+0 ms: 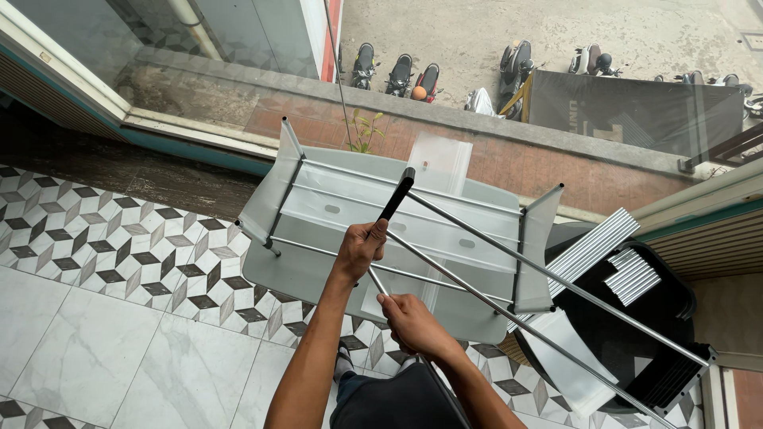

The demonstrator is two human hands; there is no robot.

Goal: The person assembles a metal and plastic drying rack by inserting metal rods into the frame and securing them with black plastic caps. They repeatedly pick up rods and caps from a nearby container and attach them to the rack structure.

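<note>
- Left hand point(362, 246) is closed in a fist around a black-handled tool point(396, 199), handle pointing up and away from the person.
- Right hand point(409, 322) is curled around a thin metal rod point(445, 274), just below the left hand.
- Tool tip meets the rod between the two hands; the exact contact is hidden.
- Below them stands a half-built rack point(397, 230): frosted white plastic panels joined by metal rods, on patterned floor tiles point(119, 246).
- To the right, a black chair point(636, 326) holds loose bundles of silver rods point(592, 250) and a white panel point(568, 357).
</note>
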